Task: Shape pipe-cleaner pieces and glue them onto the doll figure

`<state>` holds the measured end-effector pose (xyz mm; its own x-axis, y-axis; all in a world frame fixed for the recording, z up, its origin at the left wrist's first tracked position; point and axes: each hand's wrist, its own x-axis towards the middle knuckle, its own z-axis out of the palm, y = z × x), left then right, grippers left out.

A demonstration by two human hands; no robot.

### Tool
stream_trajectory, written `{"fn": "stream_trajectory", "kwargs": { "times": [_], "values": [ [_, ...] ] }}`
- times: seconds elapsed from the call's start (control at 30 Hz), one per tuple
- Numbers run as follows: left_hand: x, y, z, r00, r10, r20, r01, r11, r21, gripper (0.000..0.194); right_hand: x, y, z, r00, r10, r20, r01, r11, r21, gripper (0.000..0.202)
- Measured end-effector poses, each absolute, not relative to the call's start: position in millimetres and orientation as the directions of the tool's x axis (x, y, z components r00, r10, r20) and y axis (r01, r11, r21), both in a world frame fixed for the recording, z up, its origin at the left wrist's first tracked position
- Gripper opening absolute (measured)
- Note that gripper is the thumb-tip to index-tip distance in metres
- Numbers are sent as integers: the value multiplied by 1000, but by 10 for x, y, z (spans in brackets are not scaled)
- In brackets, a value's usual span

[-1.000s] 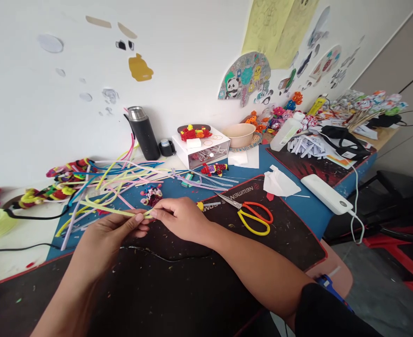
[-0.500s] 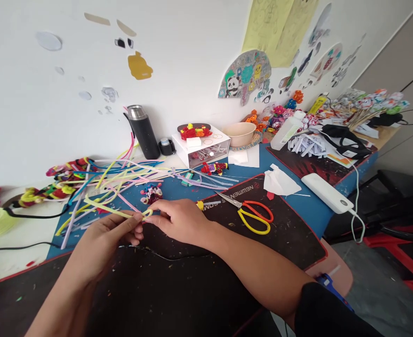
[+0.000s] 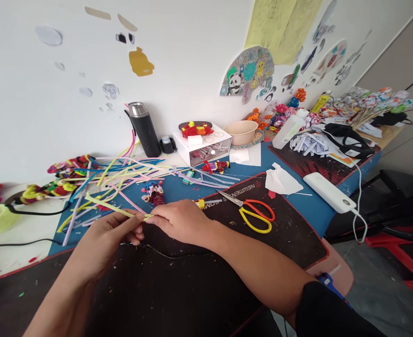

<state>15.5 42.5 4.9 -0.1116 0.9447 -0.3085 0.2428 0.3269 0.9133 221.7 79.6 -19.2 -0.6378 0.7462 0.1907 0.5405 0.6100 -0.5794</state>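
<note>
Between my two hands is a pale yellow pipe cleaner (image 3: 113,208). My left hand (image 3: 124,229) pinches it with thumb and finger, and its long end sticks out up and to the left. Close beside it, my right hand (image 3: 178,220) grips the other end, which is partly hidden by the fingers. Just beyond the hands stands a small fuzzy figure (image 3: 154,192) in dark red and white. Loose pipe cleaners (image 3: 129,171) in yellow, pink, lilac and blue lie in a heap behind my left hand.
Scissors (image 3: 251,213) with red and yellow handles lie open on the dark mat (image 3: 290,238). A black thermos (image 3: 146,133), a white drawer box (image 3: 204,146) and a beige bowl (image 3: 241,133) stand along the wall. A white power bank (image 3: 329,193) with a cable lies to the right.
The small loop of pipe cleaner at my right fingertips has been flattened and is now pinched between them. My hands are nearly in the same place; the view has shifted slightly.
</note>
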Motion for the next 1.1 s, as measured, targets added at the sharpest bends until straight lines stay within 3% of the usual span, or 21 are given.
{"fn": "stream_trajectory", "kwargs": {
  "times": [0.17, 0.4, 1.1],
  "values": [
    [176, 416, 103, -114, 956, -269, 288, 291, 912, 70, 2216, 796, -176, -599, 785, 158, 550, 547, -631, 25],
    [154, 435, 53, -103, 961, -256, 355, 276, 893, 71, 2226, 803, -160, -615, 777, 133, 571, 556, -605, 37],
    [169, 442, 54, -110, 962, -248, 378, 271, 885, 76, 2229, 809, -192, -579, 807, 120, 542, 490, -683, 25]
  ]
}}
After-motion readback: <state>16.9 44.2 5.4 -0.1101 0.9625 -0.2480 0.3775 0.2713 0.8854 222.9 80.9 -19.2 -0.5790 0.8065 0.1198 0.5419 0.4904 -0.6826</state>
